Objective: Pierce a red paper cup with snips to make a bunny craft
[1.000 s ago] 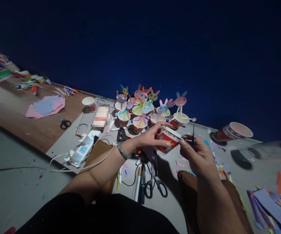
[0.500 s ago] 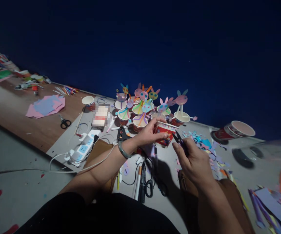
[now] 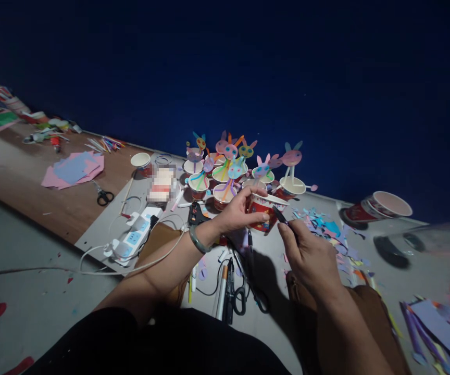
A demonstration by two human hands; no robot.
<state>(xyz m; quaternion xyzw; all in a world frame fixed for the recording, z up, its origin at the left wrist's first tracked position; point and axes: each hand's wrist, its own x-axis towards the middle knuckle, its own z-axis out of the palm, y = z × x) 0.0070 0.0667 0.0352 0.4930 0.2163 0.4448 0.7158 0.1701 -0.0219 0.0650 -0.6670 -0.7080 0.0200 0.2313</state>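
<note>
My left hand (image 3: pixel 240 211) grips a red printed paper cup (image 3: pixel 258 209) between thumb and fingers, its white rim tilted up. In my right hand (image 3: pixel 307 250) is a pair of small dark snips (image 3: pixel 282 216). The tips of the snips meet the right side of the cup near its rim; whether they cut into the wall I cannot tell. Just behind stand several paper cups (image 3: pixel 225 191) carrying paper rabbit figures (image 3: pixel 236 167) on coloured strip legs. A black glue gun (image 3: pixel 198 213) lies left of the held cup, partly behind my left wrist.
A white power strip (image 3: pixel 137 234) with cables is at the left. Black-handled scissors (image 3: pixel 240 299) and pens (image 3: pixel 228 291) lie near my body. Paper scraps (image 3: pixel 321 224), a tipped stack of cups (image 3: pixel 381 205) and a clear container (image 3: pixel 432 239) are on the right.
The snips' blades, spread apart at the cup's right edge before, are now closer together and against its side. The cup has turned slightly, showing more of its opening.
</note>
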